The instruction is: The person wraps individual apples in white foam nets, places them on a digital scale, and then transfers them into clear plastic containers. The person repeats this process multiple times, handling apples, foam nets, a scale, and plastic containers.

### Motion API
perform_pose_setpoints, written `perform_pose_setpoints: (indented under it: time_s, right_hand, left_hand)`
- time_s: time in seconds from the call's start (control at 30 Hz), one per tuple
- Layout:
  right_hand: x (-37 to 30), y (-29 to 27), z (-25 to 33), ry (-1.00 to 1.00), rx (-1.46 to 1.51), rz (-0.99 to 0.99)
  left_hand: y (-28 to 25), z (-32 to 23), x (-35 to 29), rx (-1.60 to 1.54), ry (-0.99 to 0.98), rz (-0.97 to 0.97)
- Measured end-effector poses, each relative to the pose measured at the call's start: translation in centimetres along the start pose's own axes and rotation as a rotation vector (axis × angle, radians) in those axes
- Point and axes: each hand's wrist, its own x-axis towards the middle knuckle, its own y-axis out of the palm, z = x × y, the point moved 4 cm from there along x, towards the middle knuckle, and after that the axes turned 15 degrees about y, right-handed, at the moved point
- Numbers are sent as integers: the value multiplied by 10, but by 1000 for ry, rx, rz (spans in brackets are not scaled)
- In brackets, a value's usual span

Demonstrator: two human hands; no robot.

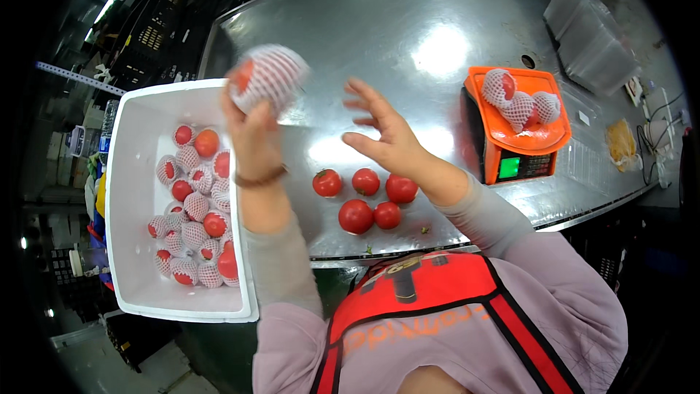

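Note:
Lifted above the table's left side, a tomato in a white foam net (275,76) is held by my left hand (251,138), and motion blurs it a little. The fingers of my right hand (385,137) are spread apart with nothing in them, over the middle of the table. Just below that hand, several bare red tomatoes (356,217) lie loosely grouped near the table's front edge. On my left stands a white foam box (135,248) with many red tomatoes (195,206) inside, most of them in foam nets.
The shiny metal table (343,14) has a raised rim. An orange scale (536,142) at the right carries three netted tomatoes (518,108). Clear plastic containers (590,36) are stacked at the far right, with a yellowish bag (622,146) and cables nearby. Black crates (153,36) stand behind the box.

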Motion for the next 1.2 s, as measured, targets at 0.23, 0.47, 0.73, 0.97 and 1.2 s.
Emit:
perform_pose_setpoints:
  time_s: [0.23,0.47,0.73,0.97,1.2]
  right_hand:
    - [-24,-14,-5,-66,-107,1]
    - [-44,-21,-30,324,283,-113]
    - [-49,-28,-56,592,630,-58]
    - [-42,-41,-46,534,322,174]
    - [-49,-49,-61,818,681,68]
  left_hand:
    - [18,30,-104,-73,-377,99]
    - [24,66,-159,-326,-700,-135]
    - [34,70,-170,-185,-700,-97]
    - [34,56,-160,-498,-709,-244]
    - [32,50,-153,-800,-788,-397]
